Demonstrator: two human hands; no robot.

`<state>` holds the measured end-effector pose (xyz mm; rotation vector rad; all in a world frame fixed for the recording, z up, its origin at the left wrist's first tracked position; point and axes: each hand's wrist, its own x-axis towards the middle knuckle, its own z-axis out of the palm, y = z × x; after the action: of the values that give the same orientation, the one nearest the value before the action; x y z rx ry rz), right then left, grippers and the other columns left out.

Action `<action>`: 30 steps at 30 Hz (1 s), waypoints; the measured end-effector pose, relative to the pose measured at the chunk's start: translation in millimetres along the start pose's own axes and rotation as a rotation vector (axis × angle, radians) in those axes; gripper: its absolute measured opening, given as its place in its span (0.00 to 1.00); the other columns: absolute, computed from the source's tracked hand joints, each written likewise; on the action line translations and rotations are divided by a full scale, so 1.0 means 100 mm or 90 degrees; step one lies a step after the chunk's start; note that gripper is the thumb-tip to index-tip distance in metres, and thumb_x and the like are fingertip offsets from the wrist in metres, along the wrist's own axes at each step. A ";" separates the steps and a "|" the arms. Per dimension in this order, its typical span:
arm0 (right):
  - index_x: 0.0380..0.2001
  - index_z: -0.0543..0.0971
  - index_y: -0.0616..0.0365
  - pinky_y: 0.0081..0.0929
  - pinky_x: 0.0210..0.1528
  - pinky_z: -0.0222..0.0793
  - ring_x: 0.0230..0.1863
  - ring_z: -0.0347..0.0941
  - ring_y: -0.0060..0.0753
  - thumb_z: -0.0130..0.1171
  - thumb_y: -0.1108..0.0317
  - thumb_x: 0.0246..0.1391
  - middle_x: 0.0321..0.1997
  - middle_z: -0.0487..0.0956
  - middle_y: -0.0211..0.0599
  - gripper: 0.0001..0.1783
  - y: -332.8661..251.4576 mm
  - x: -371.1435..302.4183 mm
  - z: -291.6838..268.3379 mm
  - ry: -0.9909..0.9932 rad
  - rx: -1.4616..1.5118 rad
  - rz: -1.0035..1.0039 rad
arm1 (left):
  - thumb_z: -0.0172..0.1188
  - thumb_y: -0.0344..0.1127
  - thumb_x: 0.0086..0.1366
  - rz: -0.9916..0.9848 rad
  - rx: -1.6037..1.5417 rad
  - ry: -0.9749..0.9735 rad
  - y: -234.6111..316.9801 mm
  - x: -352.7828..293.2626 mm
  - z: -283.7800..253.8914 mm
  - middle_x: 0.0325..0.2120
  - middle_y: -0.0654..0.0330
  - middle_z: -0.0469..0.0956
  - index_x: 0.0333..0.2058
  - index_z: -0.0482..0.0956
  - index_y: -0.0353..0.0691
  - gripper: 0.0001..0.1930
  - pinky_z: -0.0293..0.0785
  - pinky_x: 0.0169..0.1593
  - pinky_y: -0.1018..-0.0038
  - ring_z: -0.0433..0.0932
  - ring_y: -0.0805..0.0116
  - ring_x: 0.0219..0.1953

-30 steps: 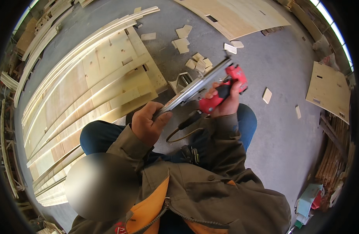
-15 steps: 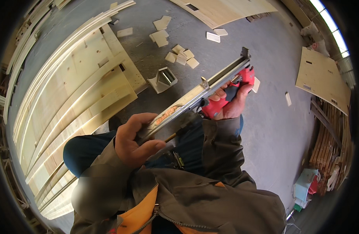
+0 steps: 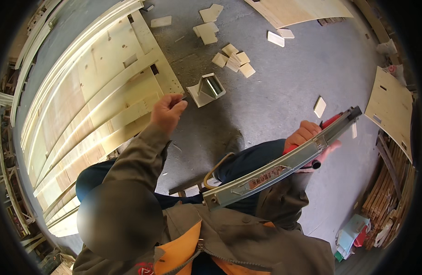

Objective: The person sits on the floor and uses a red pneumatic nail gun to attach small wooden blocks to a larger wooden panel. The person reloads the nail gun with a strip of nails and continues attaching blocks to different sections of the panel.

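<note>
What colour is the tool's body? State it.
The tool's body is red; it shows best in the head view.

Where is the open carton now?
In the head view, the open carton lies on the floor above centre, right of the left hand and below the clustered wood pieces.

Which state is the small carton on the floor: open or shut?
Open: shiny contents show uncovered inside the carton.
</note>
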<state>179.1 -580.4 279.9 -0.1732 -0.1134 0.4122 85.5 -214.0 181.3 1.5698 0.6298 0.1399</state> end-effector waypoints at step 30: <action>0.47 0.68 0.62 0.37 0.37 0.80 0.36 0.80 0.37 0.56 0.64 0.72 0.43 0.72 0.44 0.13 -0.38 0.29 -0.36 0.144 0.014 -0.028 | 0.60 0.31 0.64 0.413 0.845 -0.351 -1.28 2.52 1.43 0.44 0.64 0.80 0.37 0.87 0.49 0.08 0.69 0.59 0.62 0.76 0.62 0.55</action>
<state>225.5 -607.7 254.3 -0.1939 0.1095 0.3467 322.7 -226.0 -28.3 2.8940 -0.3937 -0.3008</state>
